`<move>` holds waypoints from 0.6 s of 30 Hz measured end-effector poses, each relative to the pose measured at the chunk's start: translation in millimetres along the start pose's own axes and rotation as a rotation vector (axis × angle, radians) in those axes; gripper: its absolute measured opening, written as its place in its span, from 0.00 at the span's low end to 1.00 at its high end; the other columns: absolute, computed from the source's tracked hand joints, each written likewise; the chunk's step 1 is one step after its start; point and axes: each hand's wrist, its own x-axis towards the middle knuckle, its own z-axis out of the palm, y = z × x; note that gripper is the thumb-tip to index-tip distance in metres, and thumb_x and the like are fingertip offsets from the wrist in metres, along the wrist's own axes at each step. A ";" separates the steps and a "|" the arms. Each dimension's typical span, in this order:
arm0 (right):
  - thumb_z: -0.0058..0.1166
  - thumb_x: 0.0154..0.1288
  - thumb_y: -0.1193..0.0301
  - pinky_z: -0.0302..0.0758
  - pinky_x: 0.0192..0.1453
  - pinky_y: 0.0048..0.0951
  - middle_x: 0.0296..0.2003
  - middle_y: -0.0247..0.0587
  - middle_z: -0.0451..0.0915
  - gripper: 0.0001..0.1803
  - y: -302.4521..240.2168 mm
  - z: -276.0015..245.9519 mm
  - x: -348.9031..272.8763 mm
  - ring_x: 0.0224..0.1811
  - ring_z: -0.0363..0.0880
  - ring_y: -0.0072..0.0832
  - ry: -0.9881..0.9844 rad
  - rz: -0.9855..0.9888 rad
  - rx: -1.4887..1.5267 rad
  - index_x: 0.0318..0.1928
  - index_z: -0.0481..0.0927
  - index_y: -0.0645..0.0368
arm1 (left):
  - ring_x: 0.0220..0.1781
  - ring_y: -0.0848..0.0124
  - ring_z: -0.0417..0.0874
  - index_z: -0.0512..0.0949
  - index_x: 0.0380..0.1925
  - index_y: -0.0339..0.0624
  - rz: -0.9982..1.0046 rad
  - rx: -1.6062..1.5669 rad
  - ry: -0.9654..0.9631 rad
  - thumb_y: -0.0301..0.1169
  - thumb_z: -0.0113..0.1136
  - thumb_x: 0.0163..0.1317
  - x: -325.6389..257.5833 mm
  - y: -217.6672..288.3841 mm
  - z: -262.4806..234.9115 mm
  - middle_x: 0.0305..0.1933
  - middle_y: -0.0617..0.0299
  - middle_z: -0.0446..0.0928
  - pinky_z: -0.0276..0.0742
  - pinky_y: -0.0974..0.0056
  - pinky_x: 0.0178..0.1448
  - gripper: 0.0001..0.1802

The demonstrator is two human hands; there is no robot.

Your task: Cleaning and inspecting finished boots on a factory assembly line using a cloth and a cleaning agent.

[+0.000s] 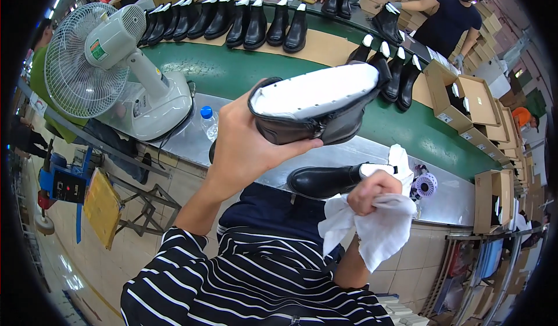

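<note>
The person's left hand (244,145) is up in the air, and its fingers (293,147) are wrapped tight around a black boot (317,113) that is stuffed with white paper. The boot lies on its side in the hand, with the sole turned away. The right hand (372,191) is lower down and its fingers are closed around a bunched white cloth (378,227) that hangs below the fist. The cloth is not touching the held boot now; it is apart from it, down near the person's striped top. Just behind the right fingers, a second black boot (325,180) lies on the shiny metal tabletop (447,195). It looks like the boots are being wiped one at a time, and I cannot tell if the held one is clean yet. The other boot waits close by, so some work seems left. Far past the left fingers a white fan (110,70) stands with a small water bottle (209,122) beside it. Many more black boots stand in a row (232,23) on the green belt (244,73) beyond.
</note>
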 end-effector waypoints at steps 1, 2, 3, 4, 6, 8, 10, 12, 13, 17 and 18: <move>0.56 0.63 0.54 0.49 0.19 0.19 0.11 0.25 0.63 0.27 2.2 5.0 2.5 0.13 0.54 0.12 0.076 0.086 -0.212 0.39 0.75 0.72 | 0.42 0.68 0.87 0.78 0.42 0.32 -0.002 0.000 -0.003 0.32 0.84 0.37 -1.1 4.3 1.9 0.40 0.54 0.85 0.81 0.66 0.47 0.32; 0.57 0.61 0.56 0.50 0.20 0.18 0.12 0.26 0.65 0.26 3.9 10.2 5.8 0.13 0.57 0.11 0.153 0.172 -0.424 0.42 0.76 0.73 | 0.42 0.65 0.87 0.78 0.42 0.34 0.026 0.060 0.012 0.31 0.83 0.36 -2.6 9.7 3.9 0.40 0.54 0.84 0.81 0.65 0.47 0.31; 0.57 0.59 0.58 0.51 0.20 0.17 0.12 0.27 0.66 0.26 3.3 17.0 10.7 0.14 0.59 0.10 0.153 0.195 -0.540 0.45 0.76 0.72 | 0.42 0.63 0.87 0.78 0.42 0.36 0.055 0.120 0.027 0.30 0.82 0.35 -3.8 12.7 4.9 0.40 0.54 0.84 0.80 0.64 0.48 0.31; 0.57 0.57 0.59 0.52 0.21 0.16 0.12 0.27 0.68 0.26 3.0 25.3 17.5 0.15 0.62 0.09 0.152 0.220 -0.657 0.47 0.77 0.71 | 0.42 0.63 0.87 0.78 0.42 0.36 0.053 0.119 0.024 0.30 0.82 0.35 -5.0 11.5 4.0 0.40 0.54 0.84 0.80 0.64 0.48 0.31; 0.52 0.56 0.58 0.47 0.18 0.18 0.11 0.28 0.64 0.26 7.8 37.8 26.0 0.13 0.56 0.12 0.172 0.272 -0.724 0.45 0.73 0.70 | 0.48 0.64 0.85 0.78 0.47 0.33 0.257 0.334 -0.019 0.25 0.80 0.37 -5.6 9.1 2.8 0.45 0.52 0.83 0.79 0.63 0.54 0.32; 0.49 0.54 0.64 0.51 0.18 0.17 0.17 0.33 0.68 0.20 12.9 38.7 24.0 0.13 0.57 0.14 0.272 0.281 -0.571 0.43 0.73 0.67 | 0.49 0.52 0.84 0.79 0.46 0.36 0.563 0.539 -0.067 0.30 0.73 0.41 4.5 8.3 -5.6 0.47 0.50 0.82 0.77 0.57 0.53 0.28; 0.47 0.56 0.68 0.56 0.17 0.19 0.23 0.39 0.72 0.17 21.4 28.4 16.7 0.13 0.61 0.17 0.289 0.240 -0.515 0.43 0.71 0.66 | 0.50 0.53 0.83 0.79 0.45 0.36 0.663 0.604 -0.084 0.32 0.71 0.45 11.9 13.3 -10.7 0.47 0.51 0.82 0.76 0.56 0.53 0.25; 0.47 0.60 0.69 0.59 0.16 0.20 0.26 0.39 0.73 0.13 21.1 33.3 15.9 0.14 0.65 0.21 0.320 0.305 -0.312 0.44 0.70 0.63 | 0.51 0.53 0.83 0.79 0.45 0.36 0.689 0.634 -0.108 0.33 0.71 0.45 13.9 12.8 -10.2 0.47 0.51 0.82 0.76 0.56 0.54 0.24; 0.47 0.67 0.69 0.63 0.16 0.21 0.28 0.41 0.75 0.13 27.3 27.4 17.8 0.15 0.70 0.23 0.216 0.227 -0.273 0.48 0.69 0.62 | 0.51 0.53 0.83 0.79 0.44 0.36 0.724 0.670 -0.128 0.33 0.71 0.46 16.8 13.7 -10.3 0.47 0.51 0.82 0.75 0.56 0.54 0.24; 0.60 0.58 0.72 0.75 0.34 0.25 0.30 0.38 0.83 0.14 34.2 29.9 21.4 0.29 0.81 0.24 0.304 0.191 -0.347 0.42 0.80 0.67 | 0.51 0.52 0.82 0.80 0.45 0.41 0.592 0.555 -0.119 0.25 0.68 0.38 10.9 13.0 -7.3 0.48 0.56 0.81 0.74 0.55 0.54 0.26; 0.61 0.55 0.75 0.77 0.40 0.25 0.33 0.40 0.85 0.12 47.7 8.4 13.4 0.32 0.82 0.24 0.280 0.144 -0.477 0.41 0.81 0.67 | 0.51 0.52 0.82 0.80 0.45 0.41 0.605 0.556 -0.124 0.25 0.68 0.38 10.7 8.6 -8.8 0.48 0.56 0.81 0.74 0.55 0.54 0.26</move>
